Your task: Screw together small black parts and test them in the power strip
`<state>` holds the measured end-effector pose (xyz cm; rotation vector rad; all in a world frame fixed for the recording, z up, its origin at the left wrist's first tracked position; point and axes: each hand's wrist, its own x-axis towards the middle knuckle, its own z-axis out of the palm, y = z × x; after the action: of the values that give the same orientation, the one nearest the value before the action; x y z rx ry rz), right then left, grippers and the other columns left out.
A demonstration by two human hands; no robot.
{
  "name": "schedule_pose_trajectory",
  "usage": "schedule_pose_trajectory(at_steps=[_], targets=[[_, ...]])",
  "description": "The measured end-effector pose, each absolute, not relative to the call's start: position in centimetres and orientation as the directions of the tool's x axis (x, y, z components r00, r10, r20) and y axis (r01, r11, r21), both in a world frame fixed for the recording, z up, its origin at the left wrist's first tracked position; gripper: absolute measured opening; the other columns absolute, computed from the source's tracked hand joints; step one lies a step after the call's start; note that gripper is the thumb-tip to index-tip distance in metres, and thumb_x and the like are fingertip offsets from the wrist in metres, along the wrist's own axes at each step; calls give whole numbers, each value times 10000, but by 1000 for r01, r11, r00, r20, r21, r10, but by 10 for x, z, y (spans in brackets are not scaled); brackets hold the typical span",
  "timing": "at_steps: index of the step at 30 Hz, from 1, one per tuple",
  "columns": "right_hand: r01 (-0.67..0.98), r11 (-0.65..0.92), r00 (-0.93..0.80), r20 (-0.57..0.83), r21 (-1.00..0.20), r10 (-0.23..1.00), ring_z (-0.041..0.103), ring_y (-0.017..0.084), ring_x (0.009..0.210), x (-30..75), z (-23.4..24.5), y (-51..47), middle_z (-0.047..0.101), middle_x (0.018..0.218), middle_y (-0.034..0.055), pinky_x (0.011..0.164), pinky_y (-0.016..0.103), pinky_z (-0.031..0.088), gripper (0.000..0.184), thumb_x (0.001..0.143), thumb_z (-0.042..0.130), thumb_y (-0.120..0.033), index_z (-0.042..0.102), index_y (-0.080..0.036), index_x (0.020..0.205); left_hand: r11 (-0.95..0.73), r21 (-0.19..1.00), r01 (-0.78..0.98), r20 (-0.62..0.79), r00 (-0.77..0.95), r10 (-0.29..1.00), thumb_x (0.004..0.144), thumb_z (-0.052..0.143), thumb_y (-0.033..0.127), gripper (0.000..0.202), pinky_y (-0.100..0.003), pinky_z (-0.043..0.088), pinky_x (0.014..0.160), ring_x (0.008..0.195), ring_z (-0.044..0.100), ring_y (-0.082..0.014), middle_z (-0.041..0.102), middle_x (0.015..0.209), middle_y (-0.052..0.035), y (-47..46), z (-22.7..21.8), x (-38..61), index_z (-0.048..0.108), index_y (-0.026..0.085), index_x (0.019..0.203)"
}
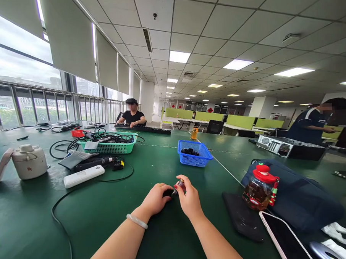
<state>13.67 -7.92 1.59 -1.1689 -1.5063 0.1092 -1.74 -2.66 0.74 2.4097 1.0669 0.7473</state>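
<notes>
From below the grip, the bare left forearm (116,242) and right forearm (216,238) reach forward and converge on it. At the grip's left, the left hand (156,199) lies low, back upward, its fingers bent over and its thumb stretched inward. At the grip's right, the right hand (189,197) stands higher, thumb and curved index finger closed in a pinch, red nails showing.

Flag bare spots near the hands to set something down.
Free: the tabletop between the white device and the left hand; also between the right hand, blue basket and black pouch. Crowded: right side, with the red-lidded jar, phone and dark bag; back left, around the green basket of cables.
</notes>
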Motion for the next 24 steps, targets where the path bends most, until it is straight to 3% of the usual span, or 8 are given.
schedule_pose_trajectory(at_steps=[5,11,14,19,24], targets=[[519,571,185,736,-636,651,680,169,744,142,20,-84,694,819,40,707,294,552,226,917,438,-243,537,-207,1117,-635,532,560,313,567,762,807,565,193,330,-339,397,1023,1103,549,-207,663,1152,-41,-28,9,-17,655,241,1121],[458,592,446,748,-663,492,690,194,818,156,23,-82,686,883,85,765,341,562,221,913,498,-335,515,-188,1077,-594,522,612,406,434,804,922,384,243,371,-316,405,1013,1130,525,-192,590,1221,-48,-26,10,-15,596,267,1226],[534,491,443,722,-689,531,693,202,776,162,19,-76,702,866,84,727,327,558,189,885,525,-371,561,-199,957,-480,447,755,401,310,862,947,323,301,393,-323,446,922,1013,576,-196,567,1158,-71,-26,12,-17,616,273,1208],[627,403,376,713,-666,592,677,197,682,164,16,-73,699,774,47,643,299,540,168,880,495,-363,586,-223,864,-261,258,930,280,187,942,933,300,293,412,-354,453,777,882,613,-218,568,1034,-107,-28,16,-20,695,215,1021],[646,443,268,727,-622,632,653,179,647,151,17,-78,678,751,30,626,279,533,158,892,481,-326,592,-233,827,-236,181,955,257,186,948,921,300,304,412,-416,417,811,904,616,-253,589,1046,-141,-35,17,-18,684,156,950]])
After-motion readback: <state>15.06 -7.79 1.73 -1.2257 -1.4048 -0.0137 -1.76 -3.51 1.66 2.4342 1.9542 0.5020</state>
